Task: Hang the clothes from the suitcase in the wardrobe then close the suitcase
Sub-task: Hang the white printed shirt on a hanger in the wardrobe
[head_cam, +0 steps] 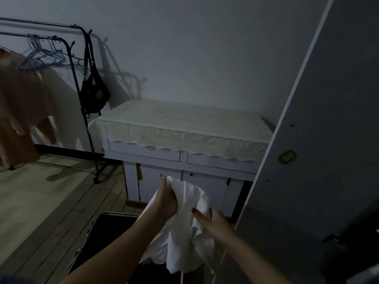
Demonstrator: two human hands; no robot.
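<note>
A white garment (184, 232) hangs bunched in front of me, above the open dark suitcase (110, 228) on the floor. My left hand (166, 199) grips the top of the garment, fingers curled round the fold. My right hand (213, 221) holds the cloth lower at its right side, with the thumb lying on the fabric. The wardrobe door (320, 140) stands open at the right. A clothes rack (78, 64) at the far left carries several empty wire hangers (41, 58) and an orange-brown garment (18, 111).
A white cabinet (164, 158) topped with a cream cloth (180, 128) stands against the wall straight ahead. A black bag (94, 93) hangs from the rack's end post. Wooden floor (41, 201) stretches to the left of the suitcase.
</note>
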